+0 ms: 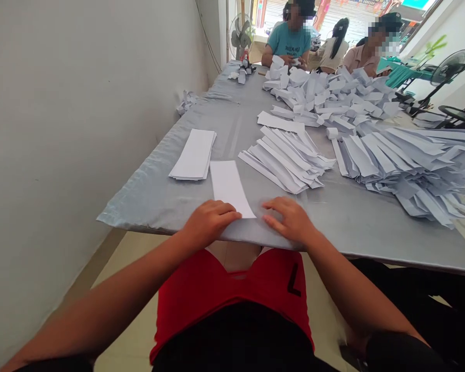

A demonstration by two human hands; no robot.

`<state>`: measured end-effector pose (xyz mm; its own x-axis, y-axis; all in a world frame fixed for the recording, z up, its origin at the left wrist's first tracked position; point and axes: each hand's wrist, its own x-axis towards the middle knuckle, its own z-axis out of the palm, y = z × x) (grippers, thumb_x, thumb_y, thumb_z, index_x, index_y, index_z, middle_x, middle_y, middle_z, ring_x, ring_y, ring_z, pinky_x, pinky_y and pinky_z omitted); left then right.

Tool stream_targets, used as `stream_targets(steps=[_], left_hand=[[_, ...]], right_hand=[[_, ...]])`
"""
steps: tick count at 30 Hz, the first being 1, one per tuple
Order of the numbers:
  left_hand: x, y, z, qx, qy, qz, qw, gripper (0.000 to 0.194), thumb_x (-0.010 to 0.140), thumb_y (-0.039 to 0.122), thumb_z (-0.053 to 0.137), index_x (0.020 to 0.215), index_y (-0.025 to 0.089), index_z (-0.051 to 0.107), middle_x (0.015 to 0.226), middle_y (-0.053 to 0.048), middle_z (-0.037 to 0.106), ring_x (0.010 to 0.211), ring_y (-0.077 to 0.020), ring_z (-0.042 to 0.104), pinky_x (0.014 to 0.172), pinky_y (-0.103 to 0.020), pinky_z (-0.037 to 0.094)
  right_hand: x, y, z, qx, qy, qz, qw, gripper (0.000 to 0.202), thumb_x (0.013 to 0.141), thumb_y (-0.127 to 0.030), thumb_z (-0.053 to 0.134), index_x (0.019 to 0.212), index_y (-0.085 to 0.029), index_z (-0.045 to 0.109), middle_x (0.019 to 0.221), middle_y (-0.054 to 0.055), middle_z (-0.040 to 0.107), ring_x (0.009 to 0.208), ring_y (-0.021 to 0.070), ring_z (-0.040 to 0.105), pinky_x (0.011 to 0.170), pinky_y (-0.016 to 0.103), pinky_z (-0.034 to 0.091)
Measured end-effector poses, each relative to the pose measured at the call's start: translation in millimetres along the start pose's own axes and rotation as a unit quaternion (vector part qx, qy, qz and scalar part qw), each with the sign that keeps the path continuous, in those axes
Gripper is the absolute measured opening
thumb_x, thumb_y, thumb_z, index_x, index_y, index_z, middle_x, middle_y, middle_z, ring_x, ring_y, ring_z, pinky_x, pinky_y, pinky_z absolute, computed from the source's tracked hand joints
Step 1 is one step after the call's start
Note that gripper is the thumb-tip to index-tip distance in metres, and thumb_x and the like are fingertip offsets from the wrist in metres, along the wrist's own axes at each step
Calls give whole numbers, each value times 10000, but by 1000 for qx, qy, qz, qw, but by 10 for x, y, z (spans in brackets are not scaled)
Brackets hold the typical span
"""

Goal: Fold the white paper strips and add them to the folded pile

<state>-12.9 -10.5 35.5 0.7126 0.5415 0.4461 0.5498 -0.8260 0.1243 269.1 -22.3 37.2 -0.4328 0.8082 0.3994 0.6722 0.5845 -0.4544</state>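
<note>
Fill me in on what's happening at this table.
A person's left hand rests on the near end of a white paper strip at the near edge of the table. The right hand is just right of it, holding nothing. A neat stack lies to the left, a looser pile to the right. Farther back, someone in a teal shirt handles something small and white.

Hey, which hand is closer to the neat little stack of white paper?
The left. The left hand is on the near end of the single sheet, beside the neat stack; the right hand is farther over, on the sheet's other side.
</note>
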Motion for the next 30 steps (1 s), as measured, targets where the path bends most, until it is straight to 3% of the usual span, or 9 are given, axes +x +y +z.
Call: stream_targets(steps=[2,5,10,14,18,23,26,30], left_hand=[[1,118,99,-58,14,-5,998,277,1010,217,456,1057,265,725,952,-25,760,855,-164,689,775,-298,499],[-3,213,212,-133,22,-52,990,265,1016,248,466,1063,243,727,948,-26,760,854,-160,701,758,-281,522],[48,227,343,-176,2,-165,971,254,998,235,492,1132,203,705,1001,-39,761,925,-174,709,832,-296,560],[129,173,426,-141,1,-196,970,227,972,205,526,1130,191,688,1024,-50,746,956,-192,702,838,-325,572],[102,241,418,-68,28,-166,983,215,974,187,521,1098,204,695,1011,-70,732,937,-209,694,828,-361,572],[-99,455,348,21,94,-107,990,225,981,173,517,1080,233,711,1133,-96,730,1087,-244,669,919,-404,536],[-166,455,350,-8,102,-136,985,247,987,201,506,1148,231,691,1161,-103,720,1093,-245,663,938,-412,534],[-138,326,349,-97,94,-230,964,301,986,302,509,1238,206,643,1100,-95,715,989,-235,673,887,-407,558]], right_hand=[[-25,-147,73,21,-51,-39,998,287,926,-445,635,1125,-250,703,1063,81,751,951,240,662,870,384,495],[-69,-211,204,15,-76,-29,997,203,963,-391,602,1015,-243,731,930,62,763,875,227,663,811,371,479],[-106,-140,372,-7,-45,41,998,210,977,-339,579,1059,-225,735,903,68,757,848,229,647,784,368,478],[-102,-123,422,-16,-23,72,997,254,960,-350,605,1151,-219,709,944,83,739,895,248,633,805,388,491],[-109,-116,439,-20,-23,66,997,236,966,-351,591,1130,-229,711,958,86,717,896,250,618,814,399,489],[-122,-107,443,1,-21,75,997,225,961,-344,600,1119,-225,708,972,89,709,922,252,621,841,405,494],[-118,-100,421,28,-24,87,996,211,954,-339,608,1110,-241,710,928,73,710,910,245,624,844,401,500],[-105,-87,371,76,-25,110,991,198,936,-338,624,1087,-255,722,913,56,723,871,225,633,814,378,512]])
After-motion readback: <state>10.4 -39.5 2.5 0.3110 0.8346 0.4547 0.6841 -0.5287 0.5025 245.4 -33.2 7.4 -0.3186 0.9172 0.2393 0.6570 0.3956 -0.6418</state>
